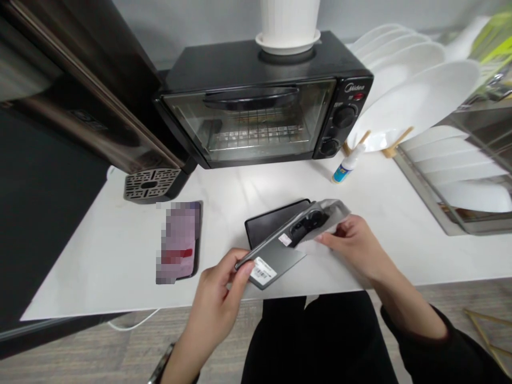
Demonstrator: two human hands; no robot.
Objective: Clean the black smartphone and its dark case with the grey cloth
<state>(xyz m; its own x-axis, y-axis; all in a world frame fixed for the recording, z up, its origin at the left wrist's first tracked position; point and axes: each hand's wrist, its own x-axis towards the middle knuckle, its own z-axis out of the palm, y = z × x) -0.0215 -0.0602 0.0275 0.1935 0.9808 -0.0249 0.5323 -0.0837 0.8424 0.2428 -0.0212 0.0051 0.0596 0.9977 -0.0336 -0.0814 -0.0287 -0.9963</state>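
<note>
Pinched between the thumb and fingers of my left hand (219, 292) is the lower end of a grey smartphone (276, 261). Its back faces up, with a barcode sticker near my thumb and a small label by the dark camera bump. My right hand (358, 245) grips a thin grey cloth (339, 209) at the phone's camera end, and the cloth partly wraps that end. Behind the phone, a flat device with a dark screen (266, 224) lies on the white counter (224, 186), partly hidden. Another phone (182, 234), its screen pixelated, lies to the left.
A black toaster oven (248, 69) stands at the back with a white pot (290, 21) on top. To its right are a small white bottle (346, 166) and racked white plates (432, 90). A dark machine with a drip tray (150, 184) stands left.
</note>
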